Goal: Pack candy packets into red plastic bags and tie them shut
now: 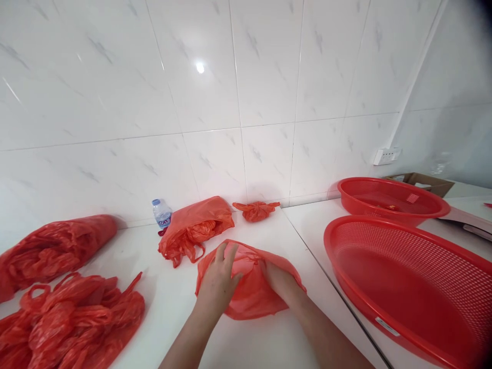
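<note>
Workroom or kitchen area, exact type unclear. Beyond my hands: wall of glossy marbled tiles [265, 77], one white socket strip [386, 156] farther right. Beneath my hands: white worktops [154, 302]. Right of my right hand: red perforated baskets [407, 287]. Left of my left hand: heaped red plastic bags [73, 323].

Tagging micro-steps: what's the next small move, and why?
Probably ease the right hand outward, widening the open bag: that hand reaches inside, its fingertips hidden, while the left hand is at the opposite rim, thumb and fingers spread.
</note>
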`<state>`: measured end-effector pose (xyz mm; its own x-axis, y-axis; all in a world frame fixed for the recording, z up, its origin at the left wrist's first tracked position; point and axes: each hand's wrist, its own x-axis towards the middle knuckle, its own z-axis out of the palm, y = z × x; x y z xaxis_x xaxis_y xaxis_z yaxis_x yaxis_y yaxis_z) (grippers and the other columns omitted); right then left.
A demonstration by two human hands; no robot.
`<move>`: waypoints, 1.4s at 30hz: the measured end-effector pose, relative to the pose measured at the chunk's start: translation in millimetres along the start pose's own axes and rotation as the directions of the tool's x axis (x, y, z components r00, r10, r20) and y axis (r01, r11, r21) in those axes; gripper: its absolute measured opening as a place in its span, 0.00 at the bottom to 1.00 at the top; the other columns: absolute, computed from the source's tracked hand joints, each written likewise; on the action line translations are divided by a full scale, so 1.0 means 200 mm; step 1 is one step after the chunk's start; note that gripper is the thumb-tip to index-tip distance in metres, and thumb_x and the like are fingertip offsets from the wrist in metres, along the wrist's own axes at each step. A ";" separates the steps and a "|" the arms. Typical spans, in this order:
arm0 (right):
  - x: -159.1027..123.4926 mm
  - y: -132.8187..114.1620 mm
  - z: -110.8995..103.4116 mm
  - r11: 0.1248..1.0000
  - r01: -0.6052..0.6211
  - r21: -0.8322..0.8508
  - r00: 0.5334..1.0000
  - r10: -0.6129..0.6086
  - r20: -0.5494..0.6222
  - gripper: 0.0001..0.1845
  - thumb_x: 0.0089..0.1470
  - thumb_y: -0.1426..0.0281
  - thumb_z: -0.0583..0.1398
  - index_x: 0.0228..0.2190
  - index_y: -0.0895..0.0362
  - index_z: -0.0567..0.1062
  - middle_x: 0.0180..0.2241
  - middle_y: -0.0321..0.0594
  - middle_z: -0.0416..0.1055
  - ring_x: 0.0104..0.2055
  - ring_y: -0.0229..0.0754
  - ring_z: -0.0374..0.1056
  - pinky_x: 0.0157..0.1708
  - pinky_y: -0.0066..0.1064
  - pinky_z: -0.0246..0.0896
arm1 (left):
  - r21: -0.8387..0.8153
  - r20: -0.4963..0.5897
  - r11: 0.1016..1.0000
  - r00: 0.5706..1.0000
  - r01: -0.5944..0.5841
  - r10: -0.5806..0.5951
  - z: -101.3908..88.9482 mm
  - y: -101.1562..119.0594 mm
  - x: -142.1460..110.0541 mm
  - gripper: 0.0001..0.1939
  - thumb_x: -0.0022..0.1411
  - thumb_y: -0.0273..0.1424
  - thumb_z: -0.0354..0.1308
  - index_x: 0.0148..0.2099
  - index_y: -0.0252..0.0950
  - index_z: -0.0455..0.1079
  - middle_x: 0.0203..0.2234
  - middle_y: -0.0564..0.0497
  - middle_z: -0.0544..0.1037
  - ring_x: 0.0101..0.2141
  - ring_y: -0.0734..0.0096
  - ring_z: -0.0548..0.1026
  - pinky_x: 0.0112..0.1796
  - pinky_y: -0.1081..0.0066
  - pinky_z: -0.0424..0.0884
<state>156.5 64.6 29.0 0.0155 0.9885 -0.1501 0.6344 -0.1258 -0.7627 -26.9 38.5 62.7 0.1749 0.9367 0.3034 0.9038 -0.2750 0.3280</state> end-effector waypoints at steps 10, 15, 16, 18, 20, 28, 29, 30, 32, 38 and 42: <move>0.03 0.08 -0.06 0.993 0.048 -0.105 0.983 -0.028 0.184 0.20 0.53 0.53 0.54 0.42 0.51 0.73 0.40 0.41 0.75 0.41 0.48 0.70 0.37 0.35 0.60 | 0.178 0.292 0.984 0.955 0.003 -0.055 0.17 -0.14 0.04 0.44 0.40 0.30 0.65 0.62 0.42 0.57 0.62 0.42 0.57 0.61 0.44 0.51 0.55 0.50 0.55; 0.00 0.06 -0.03 0.985 0.083 -0.149 0.994 -0.072 0.079 0.17 0.53 0.57 0.54 0.42 0.51 0.72 0.37 0.40 0.74 0.37 0.45 0.70 0.33 0.32 0.58 | 0.096 0.371 0.995 0.928 -0.008 -0.028 0.24 -0.20 0.04 0.45 0.40 0.31 0.61 0.63 0.45 0.56 0.61 0.46 0.58 0.62 0.46 0.48 0.55 0.51 0.56; 0.00 0.05 -0.02 0.978 0.120 -0.168 0.991 -0.108 0.078 0.15 0.54 0.59 0.53 0.40 0.51 0.73 0.35 0.39 0.74 0.35 0.44 0.70 0.31 0.31 0.58 | 0.087 0.384 0.996 0.923 -0.002 -0.032 0.24 -0.20 0.04 0.46 0.39 0.32 0.61 0.63 0.45 0.55 0.62 0.46 0.57 0.63 0.46 0.47 0.55 0.50 0.56; -0.01 0.05 0.01 0.956 0.194 -0.218 0.979 -0.176 0.101 0.13 0.56 0.63 0.51 0.32 0.53 0.74 0.27 0.38 0.73 0.28 0.41 0.68 0.27 0.31 0.55 | 0.072 0.406 0.997 0.913 0.009 -0.037 0.26 -0.22 0.04 0.48 0.39 0.33 0.62 0.64 0.46 0.52 0.63 0.47 0.54 0.63 0.46 0.44 0.56 0.49 0.54; 0.00 0.05 0.03 0.936 0.263 -0.235 0.964 -0.245 0.104 0.13 0.56 0.66 0.50 0.25 0.54 0.72 0.23 0.37 0.71 0.24 0.39 0.65 0.24 0.30 0.52 | 0.056 0.421 0.998 0.906 0.022 -0.044 0.26 -0.23 0.04 0.49 0.38 0.34 0.62 0.65 0.45 0.51 0.64 0.47 0.53 0.64 0.46 0.43 0.57 0.48 0.53; 0.13 0.14 -0.04 0.992 0.128 0.016 0.992 -0.128 0.001 0.20 0.57 0.56 0.49 0.36 0.57 0.71 0.34 0.41 0.73 0.34 0.42 0.68 0.32 0.31 0.58 | -0.130 0.423 0.991 0.904 -0.004 0.059 0.25 -0.26 0.01 0.45 0.43 0.29 0.59 0.65 0.45 0.52 0.64 0.49 0.54 0.62 0.56 0.54 0.55 0.61 0.60; 0.14 0.15 -0.05 0.993 0.113 0.042 0.993 -0.114 0.021 0.21 0.57 0.56 0.48 0.37 0.58 0.71 0.35 0.42 0.73 0.35 0.42 0.68 0.33 0.31 0.59 | -0.148 0.414 0.989 0.908 0.007 0.056 0.24 -0.26 0.01 0.45 0.43 0.28 0.59 0.65 0.46 0.53 0.64 0.50 0.55 0.61 0.57 0.56 0.54 0.62 0.62; 0.16 0.16 -0.05 0.993 0.103 0.061 0.994 -0.105 0.041 0.21 0.57 0.56 0.49 0.38 0.58 0.71 0.36 0.42 0.73 0.36 0.43 0.69 0.35 0.31 0.59 | -0.163 0.396 0.987 0.917 0.013 0.053 0.24 -0.26 0.01 0.44 0.43 0.27 0.59 0.64 0.46 0.54 0.63 0.51 0.56 0.60 0.57 0.58 0.54 0.64 0.63; 0.17 0.17 -0.05 0.991 0.106 0.078 0.992 -0.110 0.053 0.20 0.56 0.57 0.51 0.42 0.58 0.71 0.42 0.43 0.73 0.42 0.43 0.69 0.39 0.32 0.60 | -0.186 0.333 0.982 0.940 -0.007 0.070 0.23 -0.25 0.00 0.42 0.43 0.25 0.59 0.63 0.47 0.57 0.61 0.52 0.60 0.58 0.58 0.61 0.52 0.65 0.65; 0.14 0.15 -0.01 0.989 0.145 0.017 0.989 -0.145 0.010 0.30 0.54 0.61 0.54 0.58 0.54 0.58 0.57 0.43 0.63 0.57 0.44 0.59 0.52 0.33 0.54 | -0.195 0.058 0.943 0.957 -0.269 0.285 0.21 -0.15 -0.05 0.20 0.58 0.29 0.54 0.53 0.40 0.68 0.52 0.46 0.72 0.52 0.59 0.68 0.53 0.58 0.64; 0.13 0.13 0.01 0.983 0.169 -0.072 0.985 -0.171 -0.022 0.31 0.52 0.62 0.57 0.57 0.53 0.59 0.51 0.43 0.69 0.52 0.45 0.65 0.46 0.32 0.58 | -0.260 0.071 0.870 0.890 -0.420 0.451 0.23 -0.03 -0.11 0.21 0.56 0.33 0.58 0.53 0.40 0.68 0.48 0.47 0.74 0.47 0.60 0.70 0.49 0.60 0.67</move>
<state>171.9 87.9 4.5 -0.0759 0.9971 -0.0034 0.6816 0.0494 -0.7301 -17.0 30.2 12.5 0.5905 0.7250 0.3546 0.6111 -0.6886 0.3903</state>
